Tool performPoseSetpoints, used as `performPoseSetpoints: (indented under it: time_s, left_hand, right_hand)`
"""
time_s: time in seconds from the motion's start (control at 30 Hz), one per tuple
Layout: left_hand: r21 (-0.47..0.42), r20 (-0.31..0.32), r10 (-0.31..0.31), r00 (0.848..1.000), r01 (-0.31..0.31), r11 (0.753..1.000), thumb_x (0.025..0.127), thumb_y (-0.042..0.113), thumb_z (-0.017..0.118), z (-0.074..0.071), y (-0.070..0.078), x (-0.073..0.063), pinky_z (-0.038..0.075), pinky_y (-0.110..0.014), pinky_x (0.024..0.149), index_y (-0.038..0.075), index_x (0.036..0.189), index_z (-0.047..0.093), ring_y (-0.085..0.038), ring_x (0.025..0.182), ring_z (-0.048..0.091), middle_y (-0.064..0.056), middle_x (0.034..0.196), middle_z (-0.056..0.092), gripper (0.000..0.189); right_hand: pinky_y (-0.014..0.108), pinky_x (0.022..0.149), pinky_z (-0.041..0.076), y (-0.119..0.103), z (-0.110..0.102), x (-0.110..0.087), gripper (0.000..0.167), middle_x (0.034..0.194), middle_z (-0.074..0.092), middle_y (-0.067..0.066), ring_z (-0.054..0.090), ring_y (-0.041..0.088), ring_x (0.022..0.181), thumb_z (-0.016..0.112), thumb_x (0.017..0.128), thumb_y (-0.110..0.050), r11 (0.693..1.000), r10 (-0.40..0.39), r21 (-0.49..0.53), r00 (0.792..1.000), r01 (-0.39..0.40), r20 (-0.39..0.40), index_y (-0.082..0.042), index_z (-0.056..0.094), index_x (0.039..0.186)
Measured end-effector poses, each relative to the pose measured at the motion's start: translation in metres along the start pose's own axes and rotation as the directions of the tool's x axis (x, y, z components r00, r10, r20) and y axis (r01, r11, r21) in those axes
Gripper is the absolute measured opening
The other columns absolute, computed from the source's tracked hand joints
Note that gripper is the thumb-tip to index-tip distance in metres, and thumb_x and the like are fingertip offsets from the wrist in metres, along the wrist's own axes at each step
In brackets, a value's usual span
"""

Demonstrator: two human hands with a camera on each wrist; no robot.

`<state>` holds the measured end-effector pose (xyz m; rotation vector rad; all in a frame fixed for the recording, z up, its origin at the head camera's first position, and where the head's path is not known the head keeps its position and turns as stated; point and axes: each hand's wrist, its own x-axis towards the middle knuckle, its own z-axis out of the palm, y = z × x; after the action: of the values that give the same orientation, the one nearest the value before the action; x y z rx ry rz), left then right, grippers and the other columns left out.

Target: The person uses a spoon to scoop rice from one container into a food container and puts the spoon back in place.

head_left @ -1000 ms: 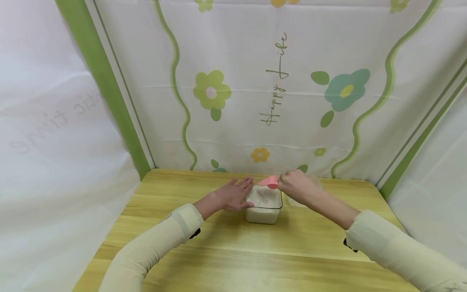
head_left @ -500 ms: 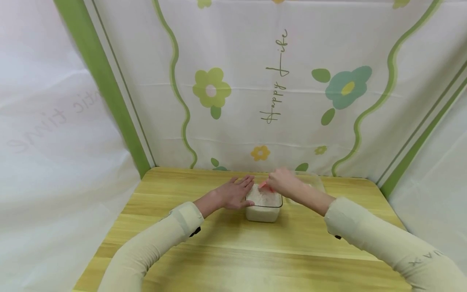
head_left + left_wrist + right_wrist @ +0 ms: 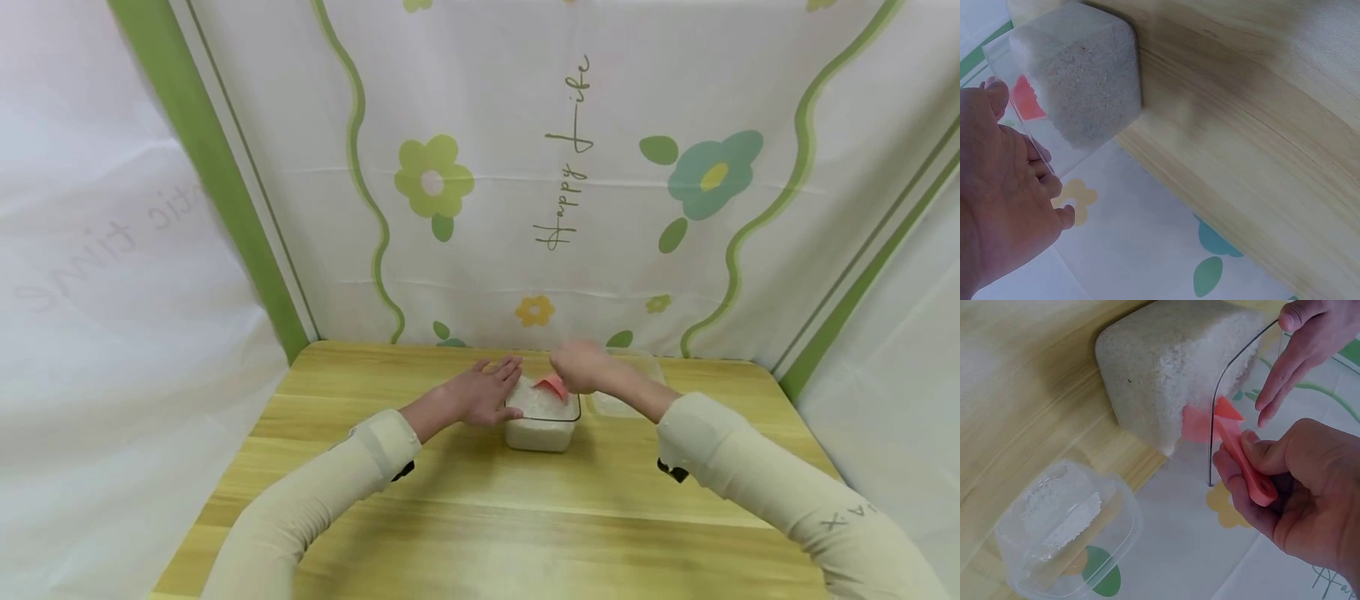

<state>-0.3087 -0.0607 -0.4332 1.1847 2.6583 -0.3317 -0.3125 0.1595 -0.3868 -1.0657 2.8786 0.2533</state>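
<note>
A clear box of rice point(image 3: 538, 435) stands on the table, its dark rim showing. My left hand point(image 3: 489, 395) lies with straight, spread fingers along the box's left rim; in the left wrist view the fingertips point(image 3: 1051, 186) are at the clear wall. My right hand point(image 3: 1310, 481) grips the handle of a pink scoop point(image 3: 1244, 459), thumb on top. The scoop's bowl is inside the box, partly in the rice, and shows pink through the wall in both wrist views. From the head, the right hand looks blurred and hides the handle.
A smaller clear plastic container point(image 3: 1125, 515) with some rice sits right of the box, partly behind my right forearm in the head view. The wooden table point(image 3: 450, 533) ends at a white flowered curtain point(image 3: 480, 250) just behind the box.
My right hand has moved left and brought the scoop from above the back right rim down into the rice. The smaller container now shows more. The left hand stays at the rim.
</note>
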Motion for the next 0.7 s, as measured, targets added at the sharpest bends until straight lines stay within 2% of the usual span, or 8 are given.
performPoseSetpoints:
  time_s: [0.1, 0.17, 0.23, 0.3, 0.37, 0.53, 0.7]
  left_hand:
    - [0.005, 0.005, -0.001, 1.0, 0.001, 1.0, 0.103, 0.064, 0.023, -0.001, 0.0, 0.001, 0.015, -0.048, 0.126, 0.008, 0.162, 0.007, -0.021, 0.157, 0.003, -0.009, 0.17, 0.003, 0.083]
    - [0.01, 0.004, -0.003, 1.0, 0.002, 1.0, 0.103, 0.064, 0.023, -0.002, 0.0, 0.001, 0.015, -0.048, 0.126, 0.008, 0.162, 0.007, -0.021, 0.157, 0.003, -0.009, 0.17, 0.003, 0.083]
    - [0.015, 0.006, -0.006, 1.0, 0.005, 1.0, 0.103, 0.064, 0.023, -0.002, 0.0, 0.001, 0.015, -0.047, 0.126, 0.008, 0.162, 0.007, -0.021, 0.157, 0.003, -0.009, 0.17, 0.003, 0.083]
    - [0.018, 0.005, -0.008, 1.0, 0.008, 1.0, 0.103, 0.064, 0.023, -0.002, 0.0, 0.002, 0.016, -0.047, 0.126, 0.008, 0.162, 0.007, -0.021, 0.157, 0.003, -0.009, 0.17, 0.003, 0.083]
    - [0.019, 0.006, -0.009, 1.0, 0.009, 1.0, 0.102, 0.065, 0.023, -0.001, 0.001, 0.002, 0.016, -0.048, 0.126, 0.008, 0.162, 0.007, -0.021, 0.157, 0.003, -0.009, 0.17, 0.003, 0.083]
    - [0.013, 0.014, -0.014, 1.0, 0.014, 1.0, 0.102, 0.065, 0.023, 0.0, 0.002, 0.002, 0.016, -0.047, 0.126, 0.009, 0.162, 0.007, -0.021, 0.157, 0.003, -0.007, 0.17, -0.001, 0.083]
    - [-0.006, 0.023, -0.023, 0.999, 0.023, 1.0, 0.102, 0.064, 0.024, 0.0, 0.001, 0.001, 0.014, -0.047, 0.127, 0.009, 0.162, 0.006, -0.02, 0.157, 0.002, -0.006, 0.17, -0.003, 0.083]
  right_hand:
    - [0.023, 0.047, 0.02, 0.006, -0.001, 0.0, 0.046, 0.049, 0.025, -0.01, 0.02, 0.007, 0.05, 0.064, 0.084, 0.001, 0.996, -0.017, 0.09, 0.999, 0.014, 0.038, -0.018, 0.037, 0.051]
    - [0.02, 0.046, 0.018, 0.009, -0.002, 0.0, 0.047, 0.044, 0.027, -0.012, 0.02, 0.003, 0.045, 0.062, 0.082, 0.003, 0.985, -0.034, 0.174, 0.997, 0.023, 0.062, -0.017, 0.042, 0.045]
    - [0.017, 0.044, 0.023, 0.013, -0.002, -0.001, 0.045, 0.039, 0.037, -0.011, 0.028, 0.0, 0.039, 0.062, 0.083, 0.003, 0.968, -0.057, 0.248, 0.995, 0.036, 0.077, -0.014, 0.053, 0.042]
    - [0.017, 0.044, 0.031, 0.016, -0.002, -0.003, 0.041, 0.041, 0.052, -0.007, 0.042, 0.001, 0.038, 0.061, 0.086, 0.001, 0.948, -0.067, 0.316, 0.992, 0.032, 0.103, -0.01, 0.066, 0.048]
    - [0.017, 0.046, 0.036, 0.02, 0.0, -0.005, 0.037, 0.045, 0.061, -0.002, 0.049, 0.004, 0.04, 0.06, 0.089, 0.0, 0.93, -0.066, 0.368, 0.989, 0.012, 0.134, -0.008, 0.073, 0.054]
    - [0.017, 0.047, 0.038, 0.026, 0.006, -0.006, 0.037, 0.05, 0.065, -0.002, 0.052, 0.002, 0.042, 0.056, 0.089, -0.001, 0.885, -0.038, 0.461, 0.978, -0.062, 0.205, -0.009, 0.076, 0.059]
    - [0.016, 0.047, 0.042, 0.025, 0.01, -0.006, 0.037, 0.051, 0.065, -0.004, 0.054, 0.0, 0.043, 0.056, 0.093, -0.003, 0.838, -0.025, 0.535, 0.972, -0.108, 0.235, -0.007, 0.076, 0.061]
